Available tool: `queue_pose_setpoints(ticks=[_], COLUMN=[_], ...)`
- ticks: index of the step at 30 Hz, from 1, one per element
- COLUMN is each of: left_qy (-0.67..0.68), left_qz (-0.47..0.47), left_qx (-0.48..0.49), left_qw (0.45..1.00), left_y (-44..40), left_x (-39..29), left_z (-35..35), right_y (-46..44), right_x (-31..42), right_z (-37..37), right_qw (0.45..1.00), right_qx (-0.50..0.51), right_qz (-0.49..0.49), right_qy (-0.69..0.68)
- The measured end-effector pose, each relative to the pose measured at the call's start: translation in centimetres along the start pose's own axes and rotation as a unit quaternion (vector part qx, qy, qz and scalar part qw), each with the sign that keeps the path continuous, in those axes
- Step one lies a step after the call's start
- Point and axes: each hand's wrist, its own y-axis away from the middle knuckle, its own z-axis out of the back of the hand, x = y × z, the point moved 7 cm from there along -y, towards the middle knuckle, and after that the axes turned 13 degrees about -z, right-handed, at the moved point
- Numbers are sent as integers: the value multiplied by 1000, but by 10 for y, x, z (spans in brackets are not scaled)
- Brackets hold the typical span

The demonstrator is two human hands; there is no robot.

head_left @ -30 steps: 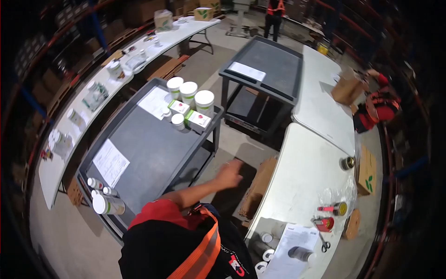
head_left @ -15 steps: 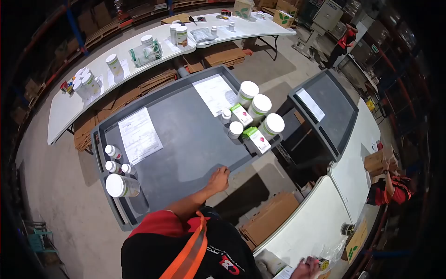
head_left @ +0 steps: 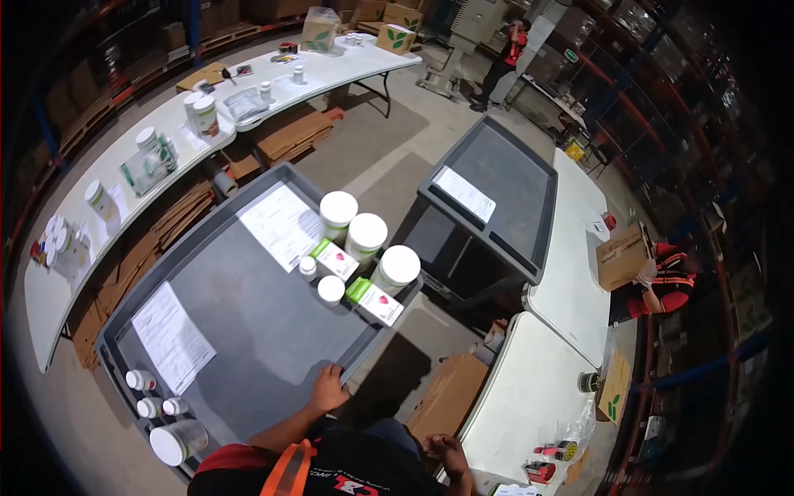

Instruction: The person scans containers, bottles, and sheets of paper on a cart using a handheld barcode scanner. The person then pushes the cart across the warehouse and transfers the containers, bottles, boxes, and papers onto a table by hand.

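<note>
My left hand (head_left: 330, 388) rests at the near rim of the grey cart (head_left: 240, 331), its fingers curled over the edge. Close to my body, beside the white table, my right hand (head_left: 447, 455) has its fingers curled in; whether anything is inside them is hidden. Beyond my left hand, on the cart's right end, stand large white tubs (head_left: 366, 236), small white bottles (head_left: 331, 289) and two green-and-white boxes (head_left: 376, 302). More small bottles (head_left: 150, 407) and a white-lidded tub (head_left: 178, 442) occupy the left end. Two printed sheets (head_left: 174, 335) lie on the cart.
A tape dispenser (head_left: 556, 450) lies on the right-hand white table (head_left: 525, 388). A second grey cart (head_left: 504, 182) stands beyond. One co-worker (head_left: 662, 285) holds a cardboard box (head_left: 624, 256); another person (head_left: 504, 62) stands farther back. Tubs line the long table (head_left: 174, 116).
The view has turned right, so the cart shifts left. My right hand has drawn back from the tape dispenser toward my body. My left hand stays at the cart's rim.
</note>
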Motion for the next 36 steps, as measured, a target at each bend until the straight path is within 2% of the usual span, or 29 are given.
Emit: queue_pose_setpoints(ticks=[1,4,5,6,7,8,9,11,14,16,19,20,21,23,24,25,28,30,32,35,36], left_qy=[-5,-5,5,15,8,15,24,3,-47,-35,-146,-114,-81,-106,-134,-159,-235,-253,-241,-280,-281], left_qz=[5,4,2,1,5,32,60,122,243,327,364,376,384,369,381,387,380,390,413,441,453], left_qx=[-6,-22,-19,-14,-42,-30,-22,-32,-71,-141,-211,-244,-282,-382,-387,-389,-420,-445,-462,-455,-461], left_qw=[1000,1000,1000,1000,999,999,998,992,966,934,895,887,875,841,829,821,790,765,747,721,709], left_y=[-1,-2,-4,-6,-7,-5,-4,-16,8,26,43,50,51,49,50,47,46,50,54,54,54], left_x=[2,-4,-9,-13,-16,-16,-18,-12,-1,11,17,18,21,11,4,-1,-11,-16,-13,-19,-16], left_z=[-3,4,8,10,12,12,17,16,18,10,15,15,22,37,40,43,49,44,43,45,43], right_y=[-8,-79,-75,-99,-116,-127,-139,-170,-228,-241,-280,-296,-302,-316,-325,-327,-337,-331,-304,-291,-292], right_x=[-3,-29,-7,-1,4,31,51,91,131,198,282,309,338,389,404,414,422,419,424,460,480], right_z=[11,54,59,65,72,74,81,89,115,128,142,139,133,111,99,80,23,-21,-72,-122,-139], right_qw=[1000,995,996,976,991,996,997,999,988,995,982,974,967,958,957,970,964,951,924,891,866], right_qx=[-17,55,-7,106,54,3,-1,-2,110,56,53,56,48,49,54,88,117,123,199,226,226], right_qz=[-23,-17,-6,34,-23,-77,-68,-45,67,73,127,161,174,203,215,186,171,134,157,218,289], right_qy=[-2,-86,-87,-188,-124,-54,-30,13,-86,46,126,152,178,194,185,133,166,248,287,327,339])
